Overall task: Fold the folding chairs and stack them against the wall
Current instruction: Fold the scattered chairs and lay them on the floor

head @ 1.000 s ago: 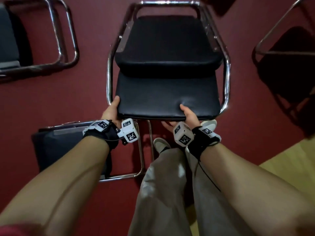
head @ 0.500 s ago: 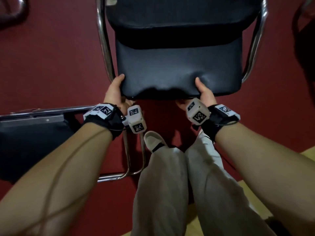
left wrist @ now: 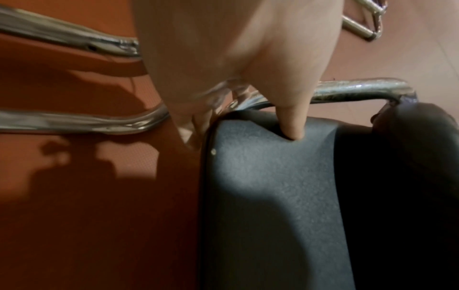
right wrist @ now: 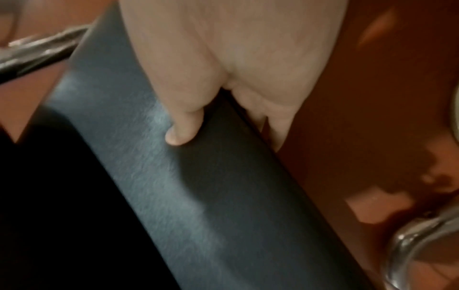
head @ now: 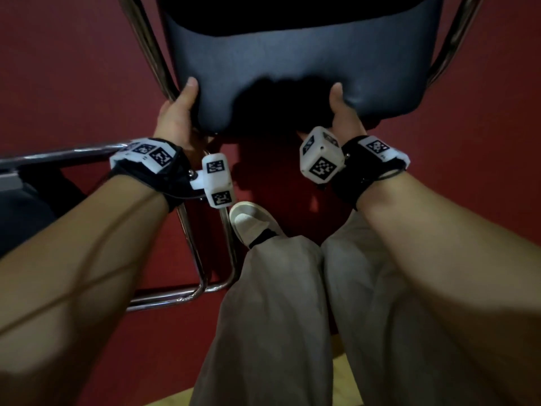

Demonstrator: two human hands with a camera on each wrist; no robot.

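Note:
A folding chair with a black padded seat and chrome tube frame stands in front of me, seat front edge tilted up toward me. My left hand grips the seat's front left corner, thumb on top, fingers underneath out of sight. My right hand grips the front edge further right, thumb pressed into the padding, fingers under the seat. The chair's backrest is cut off at the top of the head view.
A second chair lies folded on the dark red floor at the left, its chrome frame reaching under my left arm. My beige trousers and white shoe stand just behind the seat. Light wooden floor shows at the bottom.
The seat's front edge has come up and nearer to me with both hands still gripping it. The view has closed in on the chair.

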